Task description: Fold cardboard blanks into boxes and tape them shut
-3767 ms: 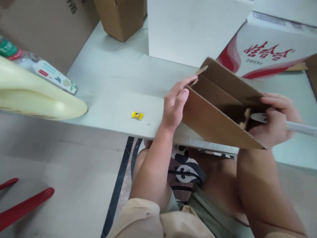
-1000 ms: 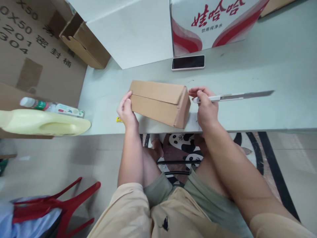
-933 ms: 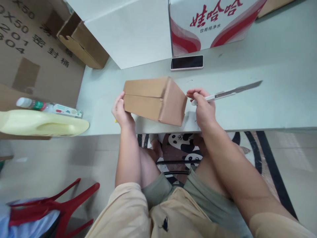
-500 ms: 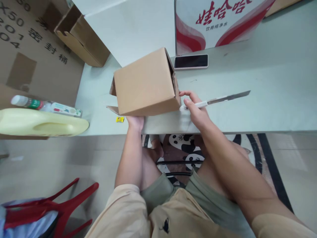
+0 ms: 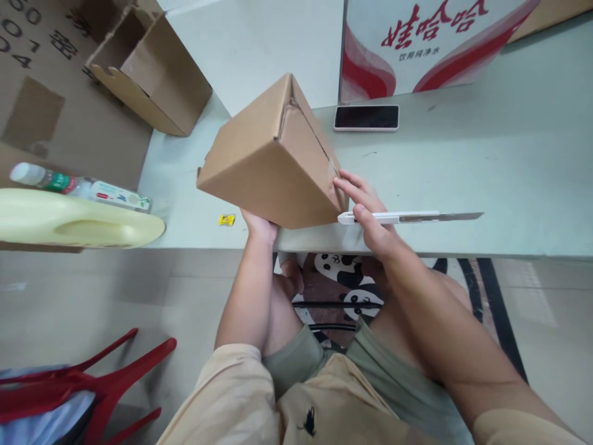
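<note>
A brown cardboard box (image 5: 259, 167) is held tilted above the near part of the table, its taped end turned toward the right. My left hand (image 5: 260, 227) supports it from below, with the fingers hidden under the box. My right hand (image 5: 370, 207) has its fingertips against the box's right end. Between thumb and palm it also grips a white utility knife (image 5: 389, 217), whose long blade is extended and points right, away from the box.
A phone (image 5: 365, 117) lies before a red-and-white carton (image 5: 417, 49). An open cardboard box (image 5: 167, 74) stands at the back left. Further left are a pale yellow jug (image 5: 83, 219) and a plastic bottle (image 5: 50, 179). A small yellow packet (image 5: 227, 220) lies near the table edge (image 5: 463, 253).
The box has been turned so that its right end faces more toward me. The knife has swung from slanting upward to nearly level, and my right fingers now lie against the box end.
</note>
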The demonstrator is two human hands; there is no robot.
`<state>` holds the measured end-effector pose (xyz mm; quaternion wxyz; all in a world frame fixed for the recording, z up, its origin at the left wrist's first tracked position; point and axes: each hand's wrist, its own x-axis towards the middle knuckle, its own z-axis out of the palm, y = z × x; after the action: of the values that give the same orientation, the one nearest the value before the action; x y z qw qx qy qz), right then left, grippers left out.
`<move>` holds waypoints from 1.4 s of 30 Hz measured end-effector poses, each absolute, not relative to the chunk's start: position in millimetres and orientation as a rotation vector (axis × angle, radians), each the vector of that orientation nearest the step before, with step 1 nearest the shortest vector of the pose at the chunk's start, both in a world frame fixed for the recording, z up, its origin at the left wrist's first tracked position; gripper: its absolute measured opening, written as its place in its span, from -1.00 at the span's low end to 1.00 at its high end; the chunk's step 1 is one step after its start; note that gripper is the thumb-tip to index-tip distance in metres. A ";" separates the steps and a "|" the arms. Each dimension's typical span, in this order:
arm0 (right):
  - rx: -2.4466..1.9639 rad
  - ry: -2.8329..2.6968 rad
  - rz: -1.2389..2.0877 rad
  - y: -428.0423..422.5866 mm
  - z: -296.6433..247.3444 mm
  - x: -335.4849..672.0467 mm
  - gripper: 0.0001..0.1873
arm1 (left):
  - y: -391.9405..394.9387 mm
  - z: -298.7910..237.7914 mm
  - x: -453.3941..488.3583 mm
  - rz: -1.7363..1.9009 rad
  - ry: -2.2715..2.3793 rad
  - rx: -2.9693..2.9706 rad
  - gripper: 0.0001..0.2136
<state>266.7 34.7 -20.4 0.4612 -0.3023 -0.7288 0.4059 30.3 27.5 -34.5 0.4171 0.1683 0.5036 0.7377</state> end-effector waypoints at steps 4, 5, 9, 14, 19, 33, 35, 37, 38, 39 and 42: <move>-0.717 -1.795 1.034 36.2 -28.5 260.7 -0.38 | 27.4 -29.0 37.0 1.825 1.260 0.523 -0.51; -0.721 -1.792 1.029 36.3 -29.3 259.7 -0.36 | 26.9 -28.3 37.7 1.824 1.259 0.570 -0.48; -0.732 -1.757 0.990 35.6 -26.6 259.6 -0.38 | 21.5 -22.9 37.5 1.817 1.255 0.760 -0.23; -0.628 -1.625 0.983 33.0 -19.1 260.4 -0.44 | 16.7 -19.0 33.8 1.670 1.243 0.799 -0.08; -0.630 -1.493 1.034 21.2 -9.0 261.7 -0.41 | 23.5 -31.2 36.0 1.486 1.152 0.654 -0.27; -0.766 -1.559 0.729 29.8 -6.1 264.7 -0.49 | 23.1 -41.0 50.7 1.130 1.596 0.864 -0.52; -0.770 -1.585 0.726 31.6 -5.8 265.4 -0.49 | 20.2 -39.8 49.1 1.273 1.724 1.100 -0.45; -0.741 -1.642 0.738 32.4 -4.5 266.0 -0.49 | 14.3 -33.2 48.7 1.489 1.722 1.400 -0.40; -0.716 -1.682 0.752 32.3 -3.6 266.1 -0.51 | 10.7 -28.3 49.3 1.586 1.672 1.546 -0.40; -0.683 -1.722 0.771 32.0 -2.6 265.9 -0.53 | 7.3 -23.3 50.6 1.646 1.603 1.686 -0.41; -0.575 -1.767 0.873 30.3 -1.5 263.3 -0.61 | 0.9 -13.0 56.8 1.633 1.483 1.926 -0.39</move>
<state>263.3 30.3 -1.5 0.5177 -0.2397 -0.7364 0.3638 56.8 0.9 -13.0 0.1064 0.6540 0.5036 0.5544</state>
